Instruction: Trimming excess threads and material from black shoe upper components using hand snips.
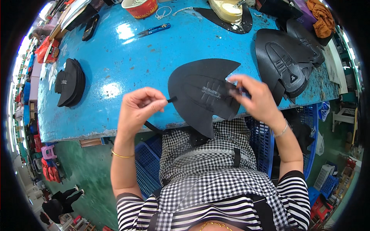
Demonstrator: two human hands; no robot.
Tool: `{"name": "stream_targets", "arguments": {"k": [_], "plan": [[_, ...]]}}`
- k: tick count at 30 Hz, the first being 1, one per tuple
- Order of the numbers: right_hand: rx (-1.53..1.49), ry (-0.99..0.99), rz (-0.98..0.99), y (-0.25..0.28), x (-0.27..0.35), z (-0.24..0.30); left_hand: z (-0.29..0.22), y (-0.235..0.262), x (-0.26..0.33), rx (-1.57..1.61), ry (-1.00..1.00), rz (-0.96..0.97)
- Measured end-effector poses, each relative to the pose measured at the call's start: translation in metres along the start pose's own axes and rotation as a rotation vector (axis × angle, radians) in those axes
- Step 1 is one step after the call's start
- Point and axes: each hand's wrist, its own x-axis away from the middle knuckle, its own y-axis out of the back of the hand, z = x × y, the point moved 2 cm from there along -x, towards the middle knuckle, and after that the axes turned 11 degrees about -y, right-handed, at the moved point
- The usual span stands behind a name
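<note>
A black shoe-upper piece, rounded at one end and notched at the other, lies flat at the table's near edge. Beside its rounded end, my left hand pinches a short black strip between thumb and fingertips. A longer black strap hangs below that wrist over the table edge; whether the two are joined I cannot tell. Over the notched end, my right hand is closed with curled fingers around something small and dark, blurred and mostly hidden. Faint grey stitch-like lines mark the piece's middle.
Black pieces are stacked at left, and shaped uppers pile up at right. Toward the back are a blue-handled tool, a red bowl, a phone and a yellowish tub. Blue baskets stand below the table.
</note>
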Motion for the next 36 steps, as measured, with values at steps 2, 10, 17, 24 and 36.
{"name": "stream_targets", "arguments": {"k": [2, 10, 17, 24, 36], "plan": [[0.198, 0.050, -0.065, -0.001, -0.011, -0.015, -0.012, -0.001, -0.016, -0.118, -0.067, 0.016], [0.061, -0.222, 0.245, -0.014, 0.022, -0.003, -0.032, -0.032, -0.050, -0.393, 0.072, 0.322], [-0.228, -0.168, 0.181, -0.010, -0.002, -0.021, 0.006, -0.066, -0.062, -0.431, 0.117, 0.737], [-0.136, -0.095, 0.260, -0.015, -0.012, -0.029, 0.018, -0.080, -0.062, -0.584, 0.017, 0.698], [0.201, 0.430, 0.400, -0.015, -0.030, -0.024, 0.027, -0.083, -0.061, -0.580, -0.038, 0.603]]}}
